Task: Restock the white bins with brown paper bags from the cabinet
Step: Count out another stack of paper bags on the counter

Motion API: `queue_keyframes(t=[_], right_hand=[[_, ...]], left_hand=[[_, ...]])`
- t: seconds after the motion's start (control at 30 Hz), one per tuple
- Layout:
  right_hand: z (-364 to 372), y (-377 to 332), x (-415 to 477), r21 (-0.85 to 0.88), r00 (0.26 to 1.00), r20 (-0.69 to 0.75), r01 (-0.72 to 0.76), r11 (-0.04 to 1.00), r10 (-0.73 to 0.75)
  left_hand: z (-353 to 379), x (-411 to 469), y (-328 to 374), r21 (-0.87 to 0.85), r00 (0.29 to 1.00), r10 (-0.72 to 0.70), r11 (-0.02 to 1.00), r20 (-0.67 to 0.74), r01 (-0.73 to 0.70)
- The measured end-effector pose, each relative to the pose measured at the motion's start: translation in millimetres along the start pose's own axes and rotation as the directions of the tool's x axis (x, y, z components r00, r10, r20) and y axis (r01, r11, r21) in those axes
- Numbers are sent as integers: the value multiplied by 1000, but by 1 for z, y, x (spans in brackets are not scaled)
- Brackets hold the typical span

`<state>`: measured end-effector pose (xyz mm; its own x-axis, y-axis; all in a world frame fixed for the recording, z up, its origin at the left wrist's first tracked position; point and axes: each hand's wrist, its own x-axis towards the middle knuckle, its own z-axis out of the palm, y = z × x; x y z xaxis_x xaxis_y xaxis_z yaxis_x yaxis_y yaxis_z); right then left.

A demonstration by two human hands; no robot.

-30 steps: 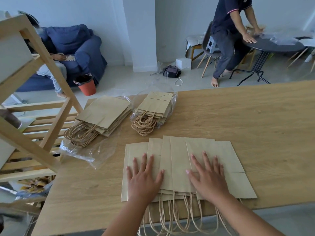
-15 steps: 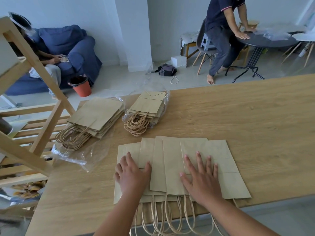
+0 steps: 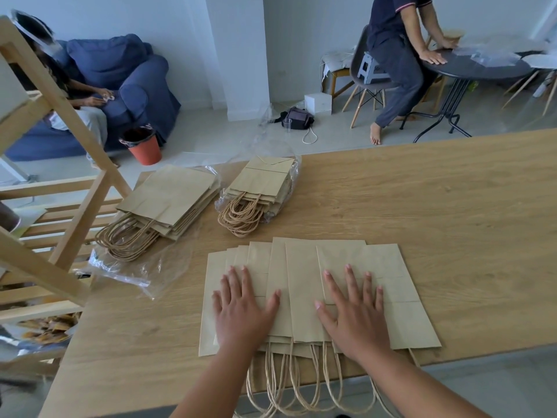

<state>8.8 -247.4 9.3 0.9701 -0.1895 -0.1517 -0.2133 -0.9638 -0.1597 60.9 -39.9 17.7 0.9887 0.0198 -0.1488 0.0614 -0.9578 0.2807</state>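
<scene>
Several flat brown paper bags [image 3: 304, 279] lie fanned out on the wooden table [image 3: 422, 206], their twine handles hanging over the near edge. My left hand [image 3: 242, 309] rests flat on the left part of the fan, fingers spread. My right hand [image 3: 354, 312] rests flat on the right part, fingers straight. Farther back lie two more stacks of bags: a larger one [image 3: 168, 203] on torn clear plastic at the left, and a smaller one [image 3: 262, 185] still in its plastic wrap. No white bins show.
A wooden shelf frame [image 3: 51, 188] stands at the table's left end. Loose clear plastic [image 3: 135, 273] lies beside it. A person sits on a blue sofa [image 3: 129, 86] at the back left, another at a round dark table [image 3: 479, 67] at the back right. An orange bucket [image 3: 144, 146] stands on the floor.
My left hand curled its fingers half a second ago and now lies flat again, slightly farther right on the fan. My right hand stays pressed on the bags.
</scene>
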Motion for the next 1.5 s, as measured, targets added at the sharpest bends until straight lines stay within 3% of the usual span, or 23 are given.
queue_keyframes(t=[0.23,0.37,0.43,0.53,0.63,0.77,1.23,1.37,1.5], right_hand=[[-1,0,0,-13,1000,6,-11,1000,11],[-13,-1,6,39,997,81,-16,999,13],[-24,8,12,68,999,33,-22,997,20],[-34,37,18,70,993,-48,-105,992,109],[-30,68,17,79,975,-18,-218,973,220],[-21,76,10,40,975,35,-222,974,221],[-27,-7,16,298,984,-57,-145,944,169],[-22,-4,12,445,979,-30,-167,880,201],[-17,-19,8,584,992,51,-126,802,118]], left_hand=[[2,1,0,18,1000,-4,1000,-7,4],[-3,4,-2,-30,1000,-12,999,10,12],[-7,5,-5,-63,999,-37,997,-14,36],[-13,6,-12,-120,995,-103,988,-16,101],[-17,7,-19,-185,990,-140,973,1,138],[-16,6,-22,-211,986,-167,963,20,167],[-25,9,-20,-350,968,-245,904,53,247],[-27,10,-22,-352,964,-253,898,82,266],[-31,6,-19,-415,961,-264,867,84,274]])
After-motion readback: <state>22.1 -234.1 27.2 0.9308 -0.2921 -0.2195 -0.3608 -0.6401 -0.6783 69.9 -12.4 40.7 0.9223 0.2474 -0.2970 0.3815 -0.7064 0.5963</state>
